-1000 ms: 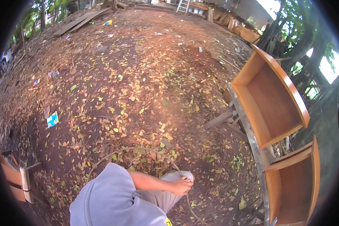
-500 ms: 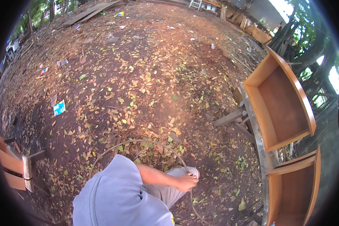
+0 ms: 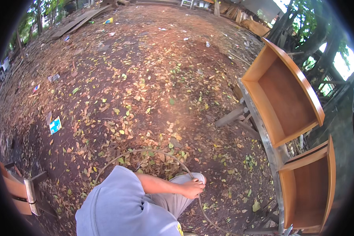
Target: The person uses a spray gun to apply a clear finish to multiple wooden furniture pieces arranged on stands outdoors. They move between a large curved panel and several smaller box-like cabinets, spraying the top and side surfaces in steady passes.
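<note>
My left hand (image 3: 192, 188) reaches across from the grey sleeve, its fingers closed around a thin brown hose or cable (image 3: 179, 161). From beside my sleeve the hose arches over the leaves to this hand, then runs down toward the lower right. Just behind the hand is my bent leg in light grey trousers (image 3: 182, 179). My grey shirt (image 3: 120, 206) covers the lower left middle. My right hand does not show.
On the right, two open wooden drawers (image 3: 289, 98) rest on a weathered plank stand (image 3: 259, 122). Another wooden piece (image 3: 17, 188) stands at the left edge. Fallen leaves (image 3: 145, 98) and litter cover the ground, including a blue packet (image 3: 55, 125). Boards (image 3: 80, 21) lie far left.
The view has shifted, so the drawers and ground appear farther left. My left hand keeps its hold on the hose, nearly in the same place.
</note>
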The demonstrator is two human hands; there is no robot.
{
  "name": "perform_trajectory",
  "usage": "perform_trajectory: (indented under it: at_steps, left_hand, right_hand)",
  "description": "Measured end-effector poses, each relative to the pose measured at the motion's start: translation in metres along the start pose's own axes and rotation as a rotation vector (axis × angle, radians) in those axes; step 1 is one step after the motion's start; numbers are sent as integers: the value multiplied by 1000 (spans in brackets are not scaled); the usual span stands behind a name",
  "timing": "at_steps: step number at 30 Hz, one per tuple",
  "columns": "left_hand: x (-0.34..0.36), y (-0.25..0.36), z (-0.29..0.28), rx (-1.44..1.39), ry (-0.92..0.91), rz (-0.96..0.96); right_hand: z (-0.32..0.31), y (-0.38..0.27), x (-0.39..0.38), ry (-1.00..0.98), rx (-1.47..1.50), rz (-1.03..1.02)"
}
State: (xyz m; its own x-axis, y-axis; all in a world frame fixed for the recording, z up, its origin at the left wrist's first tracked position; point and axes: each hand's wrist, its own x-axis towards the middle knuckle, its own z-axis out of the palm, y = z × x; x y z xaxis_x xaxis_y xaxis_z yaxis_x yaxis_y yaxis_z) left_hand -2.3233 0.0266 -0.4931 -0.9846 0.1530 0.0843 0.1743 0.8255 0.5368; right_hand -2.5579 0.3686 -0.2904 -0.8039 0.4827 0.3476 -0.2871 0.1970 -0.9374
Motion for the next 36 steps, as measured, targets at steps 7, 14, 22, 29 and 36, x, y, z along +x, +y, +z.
perform_trajectory:
  at_steps: [7,14,22,29,36]
  left_hand:
    - [-1,1,5,-15,-7,-9]
    - [4,0,13,-47,64,31]
    - [5,-4,-10,-18,-31,0]
    - [13,3,-4,17,-94,5]
    - [11,5,1,-14,-36,57]
  right_hand:
    - [-17,0,0,40,-25,-14]
    - [-82,0,3,169,-80,-41]
    - [-66,-42,-38,218,246,13]
    - [-67,-57,-59,-113,218,-131]
    - [-41,-70,-67,-201,60,-45]
